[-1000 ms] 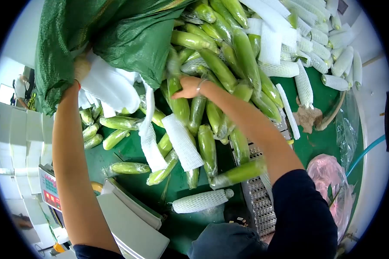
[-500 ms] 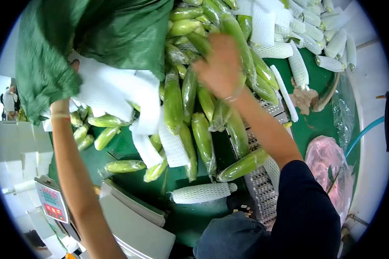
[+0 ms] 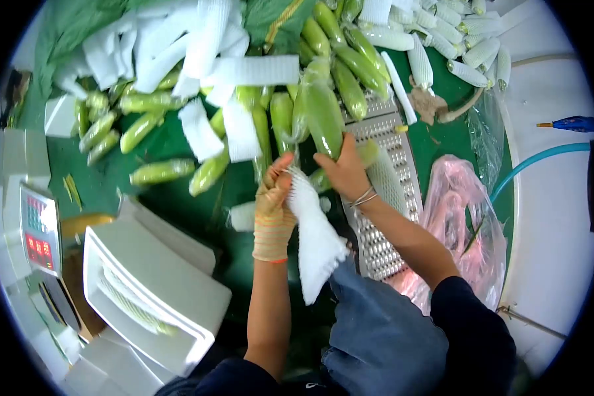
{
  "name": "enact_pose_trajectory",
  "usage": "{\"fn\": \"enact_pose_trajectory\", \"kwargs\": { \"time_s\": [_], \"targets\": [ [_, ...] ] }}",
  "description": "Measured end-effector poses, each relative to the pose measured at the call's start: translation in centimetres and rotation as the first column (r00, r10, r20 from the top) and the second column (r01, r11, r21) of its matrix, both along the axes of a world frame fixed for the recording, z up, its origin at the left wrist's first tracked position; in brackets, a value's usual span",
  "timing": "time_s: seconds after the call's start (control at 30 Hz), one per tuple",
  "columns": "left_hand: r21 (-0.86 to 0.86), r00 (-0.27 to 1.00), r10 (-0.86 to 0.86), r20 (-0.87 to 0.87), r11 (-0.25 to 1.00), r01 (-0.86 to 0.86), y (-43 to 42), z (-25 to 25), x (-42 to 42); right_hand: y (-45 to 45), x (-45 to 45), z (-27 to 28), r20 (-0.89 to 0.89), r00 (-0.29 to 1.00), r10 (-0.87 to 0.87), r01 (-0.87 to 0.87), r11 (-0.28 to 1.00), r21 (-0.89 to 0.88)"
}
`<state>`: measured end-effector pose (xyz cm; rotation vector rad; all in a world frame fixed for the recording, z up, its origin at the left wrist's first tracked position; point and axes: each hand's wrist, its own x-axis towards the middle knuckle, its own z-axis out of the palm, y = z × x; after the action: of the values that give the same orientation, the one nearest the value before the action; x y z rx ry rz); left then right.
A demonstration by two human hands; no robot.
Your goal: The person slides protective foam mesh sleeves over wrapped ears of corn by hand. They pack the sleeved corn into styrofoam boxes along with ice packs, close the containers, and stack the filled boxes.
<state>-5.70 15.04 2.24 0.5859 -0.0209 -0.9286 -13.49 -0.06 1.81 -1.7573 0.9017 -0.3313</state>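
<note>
My left hand point(image 3: 275, 204), in a yellowish knitted glove with bare fingertips, is closed on the top of a white foam net sleeve point(image 3: 315, 241) that hangs down. My right hand point(image 3: 347, 173) grips the lower end of a long green vegetable point(image 3: 322, 115) wrapped in clear film, tilted with its far end toward the pile. The vegetable's lower end is just right of the sleeve's top and apart from it. Behind my hands lie more film-wrapped green vegetables point(image 3: 353, 89) and loose white foam sleeves point(image 3: 254, 69).
A perforated metal strip point(image 3: 393, 191) runs beside my right forearm. Sleeved vegetables point(image 3: 472, 56) are heaped at the back right. Pink plastic bags point(image 3: 442, 204) lie at right. A scale display point(image 3: 38, 228) and a white bin point(image 3: 148, 290) stand at left. Green sacking point(image 3: 79, 33) covers the back left.
My left hand has left the green sack and come to the centre, now with a foam sleeve. My right hand has come down from the pile and holds a green vegetable. The view has shifted.
</note>
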Motion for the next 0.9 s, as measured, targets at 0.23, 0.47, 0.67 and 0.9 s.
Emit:
{"fn": "enact_pose_trajectory", "kwargs": {
  "time_s": [0.23, 0.47, 0.67, 0.9],
  "targets": [
    [0.04, 0.992, -0.117, -0.054, 0.992, 0.12, 8.6, -1.5, -9.5, 8.8, -8.3, -8.1, -0.009, 0.974, 0.226, -0.221, 0.944, -0.245],
    [0.239, 0.996, 0.031, 0.089, 0.97, -0.051, 11.6, -0.3, -12.7, 11.1, -12.6, 0.7, 0.159, 0.922, 0.354, -0.356, 0.608, 0.71],
    [0.36, 0.967, 0.043, 0.25, 0.923, -0.134, 7.0, -5.1, -12.8, 8.6, -13.5, -3.2, 0.303, 0.917, 0.26, -0.399, 0.64, 0.656],
    [0.891, 0.864, -0.258, 0.433, 0.266, -0.367, 1.2, -4.3, -11.7, 4.0, -13.8, -5.0, 0.089, 0.978, 0.19, -0.209, 0.891, 0.403]
  ]
}}
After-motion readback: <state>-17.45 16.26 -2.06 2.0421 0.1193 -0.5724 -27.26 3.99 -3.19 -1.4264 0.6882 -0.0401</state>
